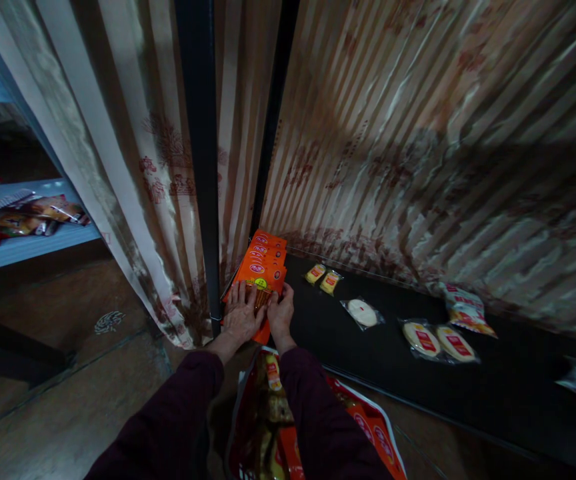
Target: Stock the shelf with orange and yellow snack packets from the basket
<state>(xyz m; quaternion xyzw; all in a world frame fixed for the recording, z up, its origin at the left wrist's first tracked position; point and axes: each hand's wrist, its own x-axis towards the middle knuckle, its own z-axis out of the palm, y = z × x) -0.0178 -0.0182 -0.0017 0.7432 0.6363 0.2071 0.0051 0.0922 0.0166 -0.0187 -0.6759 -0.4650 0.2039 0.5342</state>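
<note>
With the left hand (242, 313) spread flat and the right hand (281, 312) loosely cupped on the orange packets (262, 267) at the black shelf's (398, 373) left corner, press evenly to square the row.

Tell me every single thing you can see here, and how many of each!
orange packets: one overlapping row, several, exact count unclear, orange with red labels, left end of the black shelf
black shelf: one, low, along the striped backing
small yellow packets: two, yellow, right of the orange row
round white packet: one, clear wrap, mid-shelf
double round packet: one, two pale discs with red labels
bag: one, orange and white, on the floor, open
blue shelves: left, mixed snack packets
left hand: flat on the orange packets
right hand: touching the same packets
</note>
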